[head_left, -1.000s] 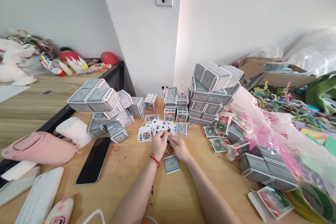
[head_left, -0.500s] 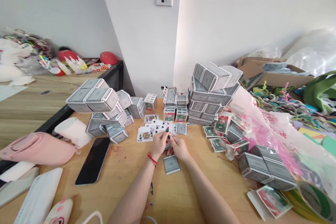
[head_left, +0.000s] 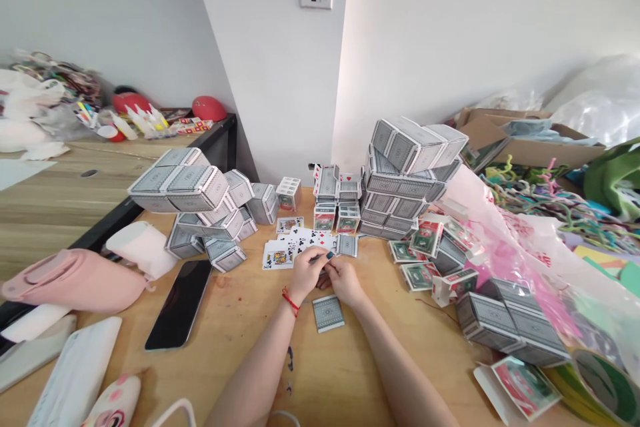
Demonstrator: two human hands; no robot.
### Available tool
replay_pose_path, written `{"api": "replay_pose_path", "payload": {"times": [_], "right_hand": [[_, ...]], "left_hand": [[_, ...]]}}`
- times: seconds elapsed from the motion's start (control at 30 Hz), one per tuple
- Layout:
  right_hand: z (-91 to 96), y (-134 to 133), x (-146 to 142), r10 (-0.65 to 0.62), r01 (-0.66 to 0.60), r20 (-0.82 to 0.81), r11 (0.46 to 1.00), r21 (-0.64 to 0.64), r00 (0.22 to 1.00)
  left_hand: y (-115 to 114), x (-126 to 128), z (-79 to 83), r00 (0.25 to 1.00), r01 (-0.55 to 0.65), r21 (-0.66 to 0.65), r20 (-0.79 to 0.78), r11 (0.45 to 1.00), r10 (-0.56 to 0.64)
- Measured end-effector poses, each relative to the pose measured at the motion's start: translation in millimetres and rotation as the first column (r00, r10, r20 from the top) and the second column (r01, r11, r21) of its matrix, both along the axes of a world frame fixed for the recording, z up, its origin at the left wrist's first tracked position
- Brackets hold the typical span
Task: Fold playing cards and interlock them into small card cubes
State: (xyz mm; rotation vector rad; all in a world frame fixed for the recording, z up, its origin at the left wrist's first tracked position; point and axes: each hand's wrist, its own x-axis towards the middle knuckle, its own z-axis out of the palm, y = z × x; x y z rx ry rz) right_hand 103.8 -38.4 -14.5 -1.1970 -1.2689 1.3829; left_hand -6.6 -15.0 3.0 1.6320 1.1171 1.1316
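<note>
My left hand (head_left: 306, 273) and my right hand (head_left: 344, 278) meet at the middle of the wooden table (head_left: 240, 347), fingers pinched together over playing cards. Which cards each hand grips is hard to make out. Just beyond the fingertips lies a spread of face-up cards (head_left: 300, 245). A face-down grey deck (head_left: 328, 313) rests between my forearms, near my wrists. A red thread bracelet circles my left wrist.
Stacks of grey card boxes (head_left: 193, 197) rise at the left and more grey boxes (head_left: 407, 170) at the back right. A black phone (head_left: 181, 303) and a pink pouch (head_left: 75, 280) lie left. Loose card packs (head_left: 425, 253) and pink plastic (head_left: 500, 247) crowd the right.
My hands have stayed over the cards, with only small finger movements. The camera shifted slightly.
</note>
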Motion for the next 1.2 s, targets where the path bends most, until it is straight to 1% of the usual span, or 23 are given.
{"api": "replay_pose_path", "payload": {"times": [0.1, 0.27, 0.43, 0.53, 0.6, 0.67, 0.8, 0.87, 0.9, 0.97, 1.03, 1.1, 1.2], "right_hand": [[2.0, -2, -1, 0.005, -0.005, 0.007, 1.000, 0.008, 1.000], [1.9, -7, -4, -0.095, 0.082, 0.170, 0.993, 0.079, 0.981], [-0.3, -6, -2, -0.188, 0.098, 0.384, 0.965, 0.241, 0.904], [-1.8, -4, -2, -0.224, 0.113, 0.430, 0.957, 0.268, 0.875], [-1.8, -4, -3, -0.231, 0.135, 0.410, 0.959, 0.250, 0.883], [-0.6, -5, -3, -0.231, 0.162, 0.355, 0.964, 0.213, 0.906], [3.8, -3, -1, -0.299, 0.284, 0.155, 0.952, 0.110, 0.942], [5.4, -1, 1, -0.319, 0.318, 0.057, 0.947, 0.038, 0.946], [5.7, 1, 3, -0.313, 0.313, 0.021, 0.950, 0.006, 0.949], [5.4, 3, 4, -0.292, 0.291, -0.026, 0.956, -0.031, 0.956], [4.5, 3, 5, -0.275, 0.273, -0.038, 0.961, -0.052, 0.961], [4.1, 2, 4, -0.250, 0.249, -0.010, 0.967, -0.061, 0.968], [5.7, -1, 3, -0.206, 0.208, 0.071, 0.978, -0.025, 0.976]], "left_hand": [[0, 1, -0.5, 0.998, -0.058, 0.015, -0.023, 0.998, 0.059], [-2, 4, -4.0, 0.987, -0.149, -0.011, -0.061, 0.989, 0.148], [-3, 6, -3.8, 0.984, -0.177, -0.042, -0.044, 0.983, 0.175], [-2, 6, -2.6, 0.987, -0.161, -0.067, -0.019, 0.985, 0.160], [-1, 5, -2.4, 0.991, -0.129, -0.089, 0.007, 0.988, 0.131], [1, 4, -3.1, 0.991, -0.112, -0.112, 0.063, 0.987, 0.119], [3, 2, -4.9, 0.960, -0.102, -0.198, 0.238, 0.975, 0.148], [3, 2, -4.8, 0.953, -0.095, -0.209, 0.263, 0.973, 0.149], [3, 2, -4.4, 0.961, -0.092, -0.192, 0.239, 0.977, 0.137], [2, 3, -3.3, 0.984, -0.086, -0.131, 0.141, 0.988, 0.104], [1, 3, -2.3, 0.995, -0.088, -0.078, 0.045, 0.993, 0.092], [0, 4, -1.9, 0.992, -0.127, -0.042, -0.006, 0.991, 0.127], [1, 3, -2.5, 0.980, -0.195, -0.009, -0.045, 0.981, 0.194]]}}
